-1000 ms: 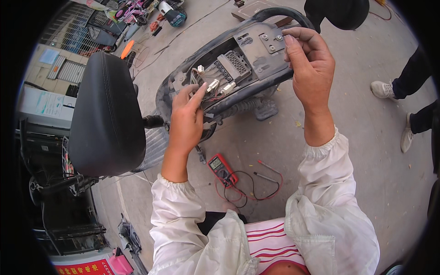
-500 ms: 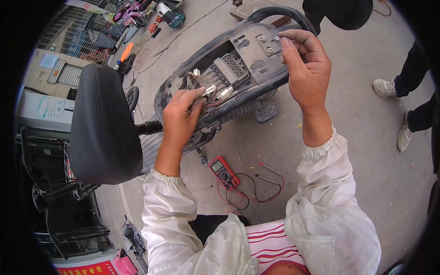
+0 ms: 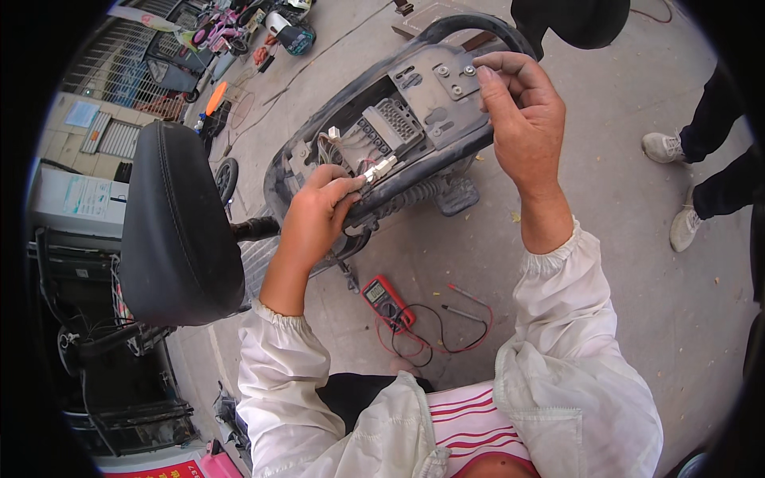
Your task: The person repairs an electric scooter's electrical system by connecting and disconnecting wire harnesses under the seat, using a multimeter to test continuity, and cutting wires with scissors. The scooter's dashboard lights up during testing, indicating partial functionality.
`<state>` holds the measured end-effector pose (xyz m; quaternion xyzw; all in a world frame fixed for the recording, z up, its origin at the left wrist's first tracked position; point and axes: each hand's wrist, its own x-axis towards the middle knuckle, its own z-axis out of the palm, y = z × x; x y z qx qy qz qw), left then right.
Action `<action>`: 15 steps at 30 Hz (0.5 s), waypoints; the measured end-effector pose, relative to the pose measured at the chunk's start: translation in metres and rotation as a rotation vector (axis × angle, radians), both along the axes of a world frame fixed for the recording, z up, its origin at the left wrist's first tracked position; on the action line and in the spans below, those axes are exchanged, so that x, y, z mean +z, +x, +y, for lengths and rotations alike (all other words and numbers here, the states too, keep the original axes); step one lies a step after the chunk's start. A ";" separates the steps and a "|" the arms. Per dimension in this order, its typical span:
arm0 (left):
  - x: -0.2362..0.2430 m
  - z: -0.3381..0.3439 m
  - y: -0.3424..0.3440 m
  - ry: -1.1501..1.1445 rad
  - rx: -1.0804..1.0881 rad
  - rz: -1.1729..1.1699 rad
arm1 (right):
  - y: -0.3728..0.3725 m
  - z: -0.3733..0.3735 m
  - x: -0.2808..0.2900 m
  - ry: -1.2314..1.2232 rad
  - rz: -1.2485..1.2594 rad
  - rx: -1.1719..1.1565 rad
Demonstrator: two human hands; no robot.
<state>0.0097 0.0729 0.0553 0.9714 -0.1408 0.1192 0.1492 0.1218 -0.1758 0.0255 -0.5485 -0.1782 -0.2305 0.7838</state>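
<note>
My left hand [image 3: 315,211] pinches a white wire connector [image 3: 381,168] at the side of the open scooter body [image 3: 271,171]. Thin coloured wires run from the connector into the bay, and its grip end is partly hidden by my fingers. Beside it sits a finned controller box [image 3: 394,123] with a row of dark sockets. My right hand [image 3: 526,123] is over the rear metal plate [image 3: 422,99], its thumb and forefinger close together near a bolt [image 3: 469,71]. Whatever those fingertips hold, if anything, is too small to make out.
A red multimeter [image 3: 388,303] lies on the ground with its red and black probe leads [image 3: 446,334]. To the left stands a black padded seat [image 3: 183,223]. Someone's white shoes [image 3: 663,149] are at the right. Colourful toy vehicles [image 3: 231,28] stand far off.
My left hand has shifted down slightly, and the two white connectors that lay apart now appear as one piece at its fingertips. My right hand stays near the bolts.
</note>
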 end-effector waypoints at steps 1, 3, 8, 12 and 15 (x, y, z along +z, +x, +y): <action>0.001 0.001 0.004 0.005 -0.004 0.004 | 0.000 0.000 0.000 0.012 0.006 0.008; 0.005 0.001 0.008 0.011 0.024 0.037 | 0.000 -0.001 0.000 0.035 0.018 0.024; 0.004 0.011 0.015 -0.176 0.072 0.181 | 0.002 0.003 -0.001 0.035 0.014 0.017; 0.000 0.004 0.016 -0.031 0.101 0.103 | 0.001 0.007 -0.001 0.025 0.000 0.003; 0.001 -0.009 0.014 0.029 0.115 0.070 | 0.001 0.006 0.001 0.021 0.000 -0.011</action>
